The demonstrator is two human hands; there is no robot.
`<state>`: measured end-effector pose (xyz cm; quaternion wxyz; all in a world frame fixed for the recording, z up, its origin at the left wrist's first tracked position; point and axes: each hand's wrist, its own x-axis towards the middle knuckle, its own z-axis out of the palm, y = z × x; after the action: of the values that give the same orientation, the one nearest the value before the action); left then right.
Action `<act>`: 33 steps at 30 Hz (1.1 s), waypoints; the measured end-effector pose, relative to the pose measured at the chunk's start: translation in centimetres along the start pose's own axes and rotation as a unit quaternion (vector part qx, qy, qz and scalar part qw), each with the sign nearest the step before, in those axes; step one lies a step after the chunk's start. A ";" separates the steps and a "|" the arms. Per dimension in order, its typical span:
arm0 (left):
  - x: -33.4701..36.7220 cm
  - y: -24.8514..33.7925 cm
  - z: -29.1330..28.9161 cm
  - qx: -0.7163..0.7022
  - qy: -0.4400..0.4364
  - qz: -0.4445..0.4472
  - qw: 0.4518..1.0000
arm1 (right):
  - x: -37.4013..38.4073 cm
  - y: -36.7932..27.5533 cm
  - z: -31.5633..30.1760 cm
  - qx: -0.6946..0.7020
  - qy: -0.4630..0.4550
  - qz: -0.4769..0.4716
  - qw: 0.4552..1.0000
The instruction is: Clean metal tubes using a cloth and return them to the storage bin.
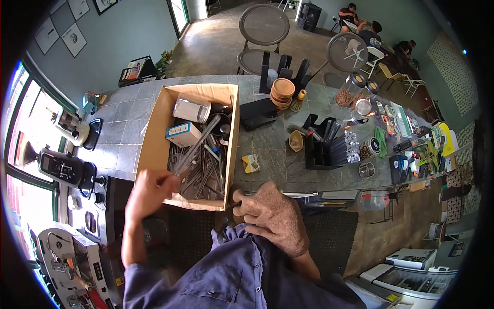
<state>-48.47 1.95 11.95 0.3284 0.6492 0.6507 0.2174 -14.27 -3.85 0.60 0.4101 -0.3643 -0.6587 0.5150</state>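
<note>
An open cardboard box (148,135) stands at the near edge of the counter. Inside it lie a clear lidded jar (191,109), a small white-and-blue carton (183,135) and a heap of thin metal rods (201,177). My left hand (150,193) is at the box's near left corner, its fingers curled and slightly blurred; what they hold, if anything, is hidden. A brown cloth (278,219) covers most of my right hand (257,206), which is closed in it beside the box's near right corner.
Right of the box are a black case (258,113), stacked terracotta-coloured bowls (282,91), a bamboo whisk (298,101), a small yellow-and-white packet (251,163) and a black organizer (321,152). Coffee grinders (62,166) stand left. Several people sit at the far right.
</note>
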 end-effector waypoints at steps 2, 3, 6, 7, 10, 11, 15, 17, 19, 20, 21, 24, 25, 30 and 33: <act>-1.9 1.7 3.4 -0.159 -0.001 -0.038 0.986 | 0.1 0.1 0.5 -0.028 0.001 -0.022 0.999; -2.6 3.2 4.8 -0.213 -0.026 -0.063 0.975 | 0.1 0.2 0.7 -0.041 0.000 -0.032 0.999; -4.0 5.4 9.2 -0.290 -0.071 -0.034 0.954 | 0.7 -1.5 1.0 -0.072 0.000 -0.052 0.996; -4.0 5.8 10.6 -0.304 -0.075 -0.020 0.950 | 2.1 -4.3 0.9 -0.237 -0.019 -0.029 0.971; -4.2 7.9 12.4 -0.273 -0.069 0.046 0.959 | 4.3 -8.5 1.9 -0.645 -0.045 0.060 0.760; -4.2 8.1 13.0 -0.261 -0.071 0.066 0.960 | 4.5 -8.9 2.0 -0.646 -0.043 0.063 0.760; -4.0 8.4 14.1 -0.245 -0.095 0.075 0.962 | 4.0 -9.2 0.8 -0.523 0.026 0.032 0.852; -4.1 8.8 14.6 -0.244 -0.099 0.079 0.961 | 2.9 -8.9 0.2 -0.447 0.045 0.034 0.893; -4.3 9.2 14.9 -0.254 -0.099 0.090 0.958 | 2.6 -8.5 -0.4 -0.377 0.072 -0.008 0.923; -4.5 9.5 15.1 -0.253 -0.109 0.096 0.957 | 1.9 -6.1 -0.6 -0.223 0.099 0.001 0.970; -4.6 9.7 15.3 -0.255 -0.111 0.100 0.955 | 1.3 -3.7 -0.7 -0.063 0.121 0.006 0.991; -4.9 9.2 15.7 -0.253 -0.106 0.106 0.956 | 2.4 -5.7 -2.0 0.211 0.174 0.142 0.951; -4.9 9.1 15.8 -0.250 -0.101 0.109 0.957 | 2.6 -6.8 -2.9 0.314 0.204 0.271 0.887; -5.0 9.8 15.9 -0.247 -0.133 0.106 0.954 | 2.3 -6.6 -4.8 0.485 0.310 0.210 0.791; -5.0 9.9 16.0 -0.234 -0.148 0.111 0.955 | 2.7 -7.4 -5.9 0.362 0.317 0.181 0.858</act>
<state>-30.48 -4.67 8.63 0.5372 0.6472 0.4498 0.3005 -10.42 -0.67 9.02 0.5991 -0.4470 -0.1826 0.6387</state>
